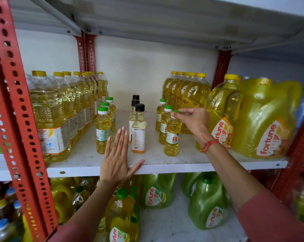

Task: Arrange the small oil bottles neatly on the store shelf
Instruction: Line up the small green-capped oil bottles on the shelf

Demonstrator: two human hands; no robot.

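Closest to you, your left hand point(116, 155) lies flat and open, fingers point(121, 137) straight and together, thumb spread along the front lip of the shelf point(165, 167). It holds nothing; it sits in the gap between the left and middle rows, likely steadying you or ready to nudge a row straight.

Your right hand point(194, 122) reaches further in. Its fingers are pinched closed on the green cap of the front right bottle point(172, 137), a small bottle of yellow oil. Holding it by the cap lets you slide or lift it without disturbing its neighbours. A red thread point(209, 144) is tied around that wrist.

The small oil bottles stand in three short rows running front to back in the middle of the shelf. The right row point(162, 119) has three green-capped bottles, counting the one you hold. The middle row point(138, 124) has three black-capped bottles with paler contents. The left row point(105, 124) has three more green-capped bottles. The rows look fairly straight, so the arranging appears well along.

Tall yellow-capped bottles point(60, 110) flank the small ones on the left, and large jugs point(188, 91) stand on the right, with Fortune-labelled containers point(263, 119) beyond them. A red perforated upright point(13, 102) frames the left edge. More oil sits on the shelf below.
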